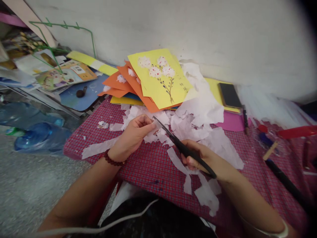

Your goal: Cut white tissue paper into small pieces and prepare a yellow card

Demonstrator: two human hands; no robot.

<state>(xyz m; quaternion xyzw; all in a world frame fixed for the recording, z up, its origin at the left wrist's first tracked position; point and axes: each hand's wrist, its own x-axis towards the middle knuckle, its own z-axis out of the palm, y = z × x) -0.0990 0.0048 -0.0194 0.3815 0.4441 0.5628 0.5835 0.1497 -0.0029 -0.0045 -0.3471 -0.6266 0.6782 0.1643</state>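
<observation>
Your right hand [206, 156] grips black scissors [177, 142] by the handles; your left hand [133, 133] pinches a paper scrap [157, 125] at the blades, likely to steady it. Both over the desk [148, 168], between front and back edges; cards [158, 87] stacked at the back, presumably for room.

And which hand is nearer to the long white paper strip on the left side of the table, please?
Left. The left hand is just right of the strip, pinching a paper piece; the right hand is farther right, holding scissors.
</observation>
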